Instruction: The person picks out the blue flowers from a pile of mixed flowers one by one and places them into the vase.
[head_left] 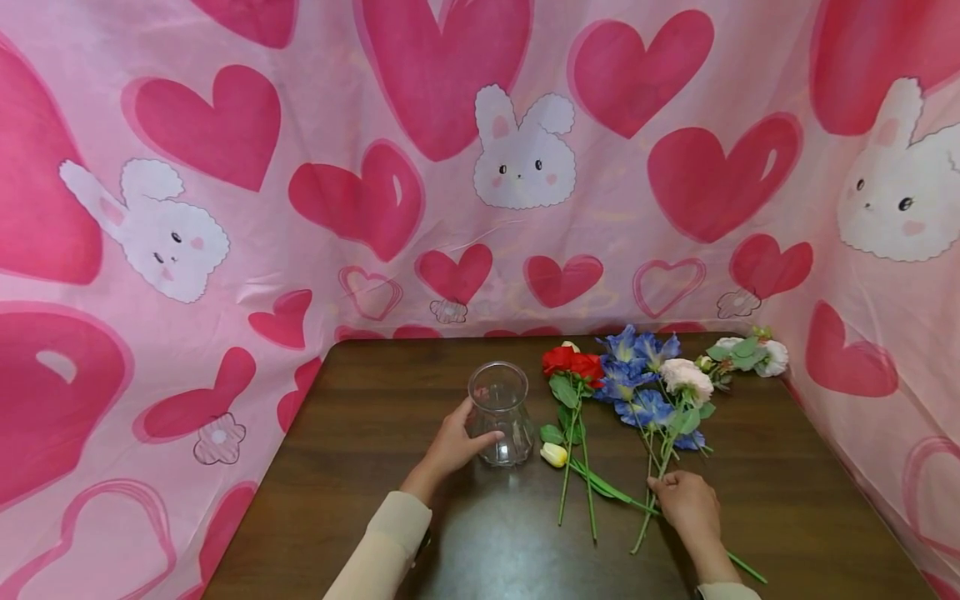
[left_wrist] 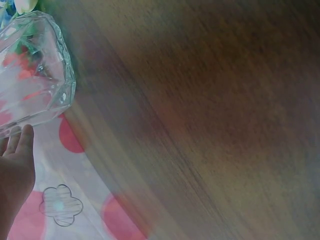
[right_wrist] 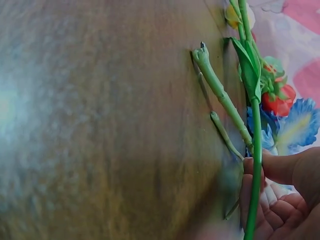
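My left hand point(head_left: 453, 446) holds the clear glass vase point(head_left: 504, 417) at its left side, thumb across the front and fingers behind. The vase stands upright on the table; in the left wrist view the fingertips of the left hand point(left_wrist: 19, 150) meet its glass. With thumb and fingertips, my right hand point(head_left: 686, 504) pinches the stem of a pale pink flower point(head_left: 686, 379), close over the table. In the right wrist view that thick stem point(right_wrist: 220, 95) slants up from the pinch, while a smooth green tulip stem point(right_wrist: 257, 145) crosses in front of the hand.
Two red roses point(head_left: 573, 365) and a yellow-white tulip point(head_left: 553, 454) lie right of the vase. Blue flowers point(head_left: 630, 367) spread beside the pink one, and white blooms point(head_left: 771, 358) lie at the back right. A pink heart-patterned cloth point(head_left: 450, 217) surrounds the brown wooden table point(head_left: 337, 467).
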